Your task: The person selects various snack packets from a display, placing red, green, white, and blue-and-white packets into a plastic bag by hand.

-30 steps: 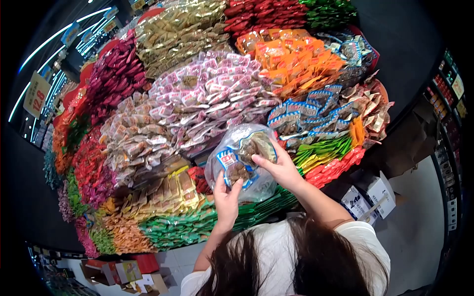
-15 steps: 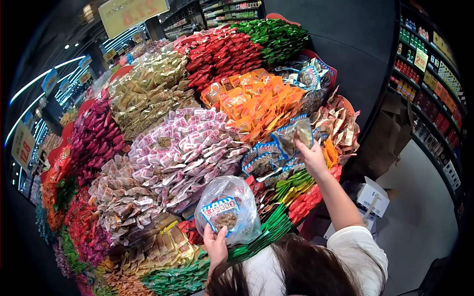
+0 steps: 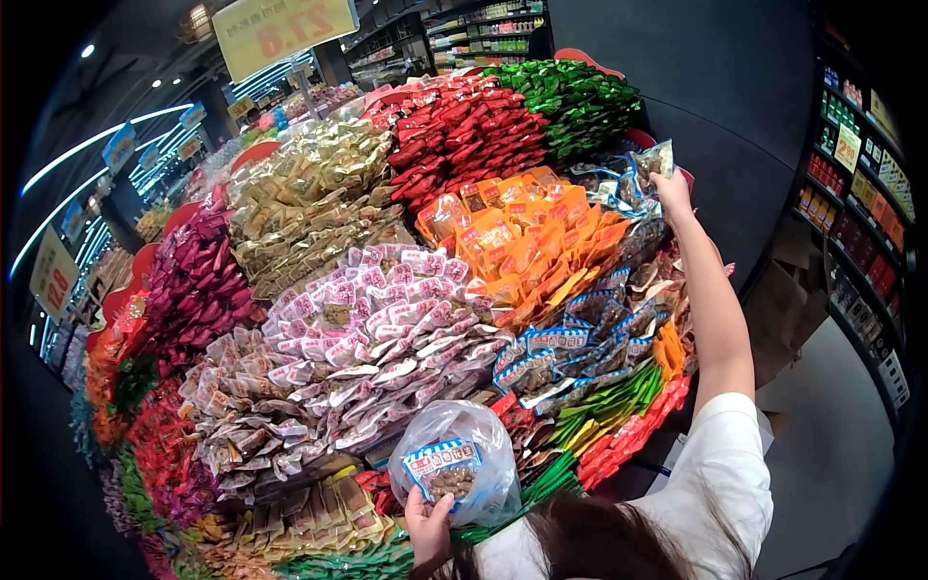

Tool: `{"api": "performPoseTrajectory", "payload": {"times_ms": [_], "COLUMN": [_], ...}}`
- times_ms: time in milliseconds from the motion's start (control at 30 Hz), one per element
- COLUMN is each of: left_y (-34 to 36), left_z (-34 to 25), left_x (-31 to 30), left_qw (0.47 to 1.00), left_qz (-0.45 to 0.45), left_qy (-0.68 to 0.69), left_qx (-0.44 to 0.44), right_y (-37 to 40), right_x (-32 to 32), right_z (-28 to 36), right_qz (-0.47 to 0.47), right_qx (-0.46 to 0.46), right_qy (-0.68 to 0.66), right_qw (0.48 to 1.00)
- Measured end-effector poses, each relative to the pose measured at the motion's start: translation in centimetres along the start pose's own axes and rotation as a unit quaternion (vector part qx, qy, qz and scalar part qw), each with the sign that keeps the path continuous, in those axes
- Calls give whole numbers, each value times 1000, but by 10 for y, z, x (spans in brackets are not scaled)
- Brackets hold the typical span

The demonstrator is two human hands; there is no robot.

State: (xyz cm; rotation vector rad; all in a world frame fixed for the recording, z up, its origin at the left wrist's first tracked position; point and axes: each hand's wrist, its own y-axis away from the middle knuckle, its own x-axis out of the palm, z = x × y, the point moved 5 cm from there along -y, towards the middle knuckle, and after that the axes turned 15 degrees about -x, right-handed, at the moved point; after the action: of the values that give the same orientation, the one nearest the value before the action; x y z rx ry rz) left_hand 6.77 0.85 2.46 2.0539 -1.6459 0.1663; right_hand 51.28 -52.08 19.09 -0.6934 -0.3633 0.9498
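Near the front edge of the display, my left hand (image 3: pixel 428 520) pinches the lower side of a clear plastic bag (image 3: pixel 500 474). A blue-and-white snack packet (image 3: pixel 445 468) with brown contents shows at that bag, just above my thumb. My right hand (image 3: pixel 674 193) is stretched far out to the back right, fingers closed on a small clear-and-blue snack packet (image 3: pixel 648 170). Below and left of it lie similar blue packets (image 3: pixel 601 181) at the back corner. More blue-and-white striped packets (image 3: pixel 561 340) are heaped nearer to me, left of my right forearm.
Piles of orange (image 3: pixel 527 232), red (image 3: pixel 464 135), green (image 3: pixel 580 101) and pink-white packets (image 3: pixel 387 300) cover the stand. A price sign (image 3: pixel 280 34) hangs over the back. Stocked shelves (image 3: pixel 855 213) and a brown paper bag (image 3: pixel 788 300) stand at the right.
My right hand has moved from the nearer striped packets out to the back right corner, a packet in its fingers. My left hand stays at the plastic bag. The view has shifted slightly.
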Motion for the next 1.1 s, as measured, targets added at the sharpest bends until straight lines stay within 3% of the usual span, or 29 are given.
{"api": "performPoseTrajectory", "payload": {"times_ms": [67,167,200,233,300,433,667,733,867,900,967,1000,1100], "left_y": [-1,-5,-6,-6,-5,-7,-6,-3,-6,-6,-7,-7,-5], "left_z": [0,7,7,9,13,14,18,18,21,21,22,22,20], "left_x": [0,-10,-12,-13,-15,-19,-21,-17,-22,-22,-21,-21,-21], "left_qw": [1000,999,999,999,994,999,998,991,991,992,993,993,992], "left_qz": [-1,-27,-36,-40,-68,-38,-45,-117,-118,-112,-99,-99,-102], "left_qy": [-1,-22,-12,-11,-76,11,32,-32,-40,-45,-56,-56,-71], "left_qx": [-9,-31,-26,-23,-44,-23,7,-61,-41,-36,-31,-30,-19], "right_y": [-13,-21,-24,-29,-32,-40,-53,-47,-44,-48,-58,-57,-60], "right_x": [11,42,55,68,86,108,124,120,130,137,142,144,146], "right_z": [3,22,26,29,20,1,-36,-22,21,15,-17,-20,-38], "right_qz": [18,31,64,95,135,160,192,180,147,146,186,187,209], "right_qx": [-51,-176,-173,-231,-239,-313,-322,-331,-321,-323,-185,-226,-220], "right_qy": [191,248,248,252,304,358,370,464,591,589,586,575,567], "right_qw": [980,952,951,935,912,865,850,802,725,727,767,764,766]}}
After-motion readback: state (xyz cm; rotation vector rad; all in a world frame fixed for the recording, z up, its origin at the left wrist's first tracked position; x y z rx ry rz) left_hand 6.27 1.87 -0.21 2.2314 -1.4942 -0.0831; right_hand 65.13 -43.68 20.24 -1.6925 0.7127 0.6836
